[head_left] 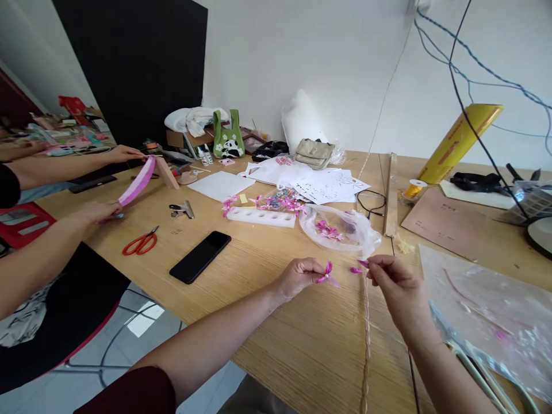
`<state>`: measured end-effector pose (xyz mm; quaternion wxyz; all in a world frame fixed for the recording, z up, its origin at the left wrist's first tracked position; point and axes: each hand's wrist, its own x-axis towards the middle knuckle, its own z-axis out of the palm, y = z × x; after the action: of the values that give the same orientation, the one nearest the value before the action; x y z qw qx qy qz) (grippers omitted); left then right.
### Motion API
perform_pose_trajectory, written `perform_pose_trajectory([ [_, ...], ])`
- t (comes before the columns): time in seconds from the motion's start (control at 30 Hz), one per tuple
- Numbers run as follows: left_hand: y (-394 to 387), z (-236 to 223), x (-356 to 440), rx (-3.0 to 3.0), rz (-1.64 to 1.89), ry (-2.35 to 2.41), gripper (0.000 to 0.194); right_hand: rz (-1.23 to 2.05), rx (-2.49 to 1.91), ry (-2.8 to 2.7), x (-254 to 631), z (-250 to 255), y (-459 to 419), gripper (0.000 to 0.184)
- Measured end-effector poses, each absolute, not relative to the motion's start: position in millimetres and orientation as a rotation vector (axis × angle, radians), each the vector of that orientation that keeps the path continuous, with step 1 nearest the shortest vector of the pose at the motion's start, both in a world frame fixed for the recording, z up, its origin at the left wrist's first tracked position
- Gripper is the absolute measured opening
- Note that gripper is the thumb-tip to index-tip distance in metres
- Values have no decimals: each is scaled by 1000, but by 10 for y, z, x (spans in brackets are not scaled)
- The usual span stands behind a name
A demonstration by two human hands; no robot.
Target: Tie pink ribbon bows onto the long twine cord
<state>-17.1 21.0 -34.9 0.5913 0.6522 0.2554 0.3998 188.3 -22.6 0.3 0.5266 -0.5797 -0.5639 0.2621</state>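
Left hand [297,277] pinches a small pink ribbon bow [328,275] above the light wooden table [259,322]. Right hand [394,284], fingers closed, grips a pale twisted cord [366,333] beside a second pink bow [356,269].

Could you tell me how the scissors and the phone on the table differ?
The scissors have red handles; the phone is black. The scissors show looped handles and thin blades; the phone is a flat slab, lying screen dark. The scissors lie nearer the co-worker's arm; the phone lies nearer the left hand. Both rest untouched on the table.
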Motion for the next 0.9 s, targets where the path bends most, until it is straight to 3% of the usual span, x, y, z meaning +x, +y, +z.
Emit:
perform_pose_trajectory([
  [0.27, 253, -404, -155, 1501, 969, 605, 30, 20, -1614, -1889, 1908, 137, 432, 16],
  [0.53, 275, -360, -167, 1523, 993, 577, 28, -134, -1740, -2043, 1842, -133, 873, 20],
  [0.7, 293, -378, -167, 1553, 1021, 598, 26, 35, -1696, -1909, 1797, -31, 843, 16],
  [0.9, 301, -405, -172, 1522, 1071, 633, 25, 618, -1485, -1633, 1744, 260, 407, 13],
])
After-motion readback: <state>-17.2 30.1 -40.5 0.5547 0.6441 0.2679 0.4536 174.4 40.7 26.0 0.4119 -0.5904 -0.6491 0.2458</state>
